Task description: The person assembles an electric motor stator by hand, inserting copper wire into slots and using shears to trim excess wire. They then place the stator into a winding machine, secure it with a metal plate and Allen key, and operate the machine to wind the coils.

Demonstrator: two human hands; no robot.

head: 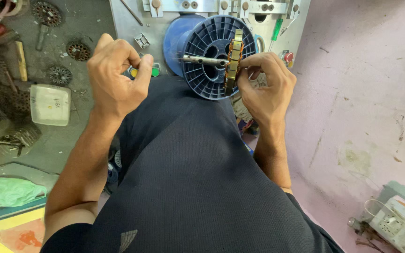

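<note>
- Two hands of mine are up in front of one blue spool (212, 58), which sits on a metal shaft (205, 60) of the grey machine panel (132, 28).
- My right hand (266, 86) pinches one stator core (234, 58), a ring of yellowish laminations with copper-coloured winding, held edge-on just against the spool's ribbed flange.
- My left hand (116, 75) is curled with fingertips pinched together; whether it holds a fine wire, I cannot tell.
- Three round toothed laminations (47, 13) lie on the grey floor to my left, well apart from my hands.
- One shallow white tray (50, 104) lies there too, and I see nothing in it.
- One green-handled screwdriver (276, 30) rests on the panel, beside a red button (288, 56).
- One white socket board (399, 222) lies at the lower right.
</note>
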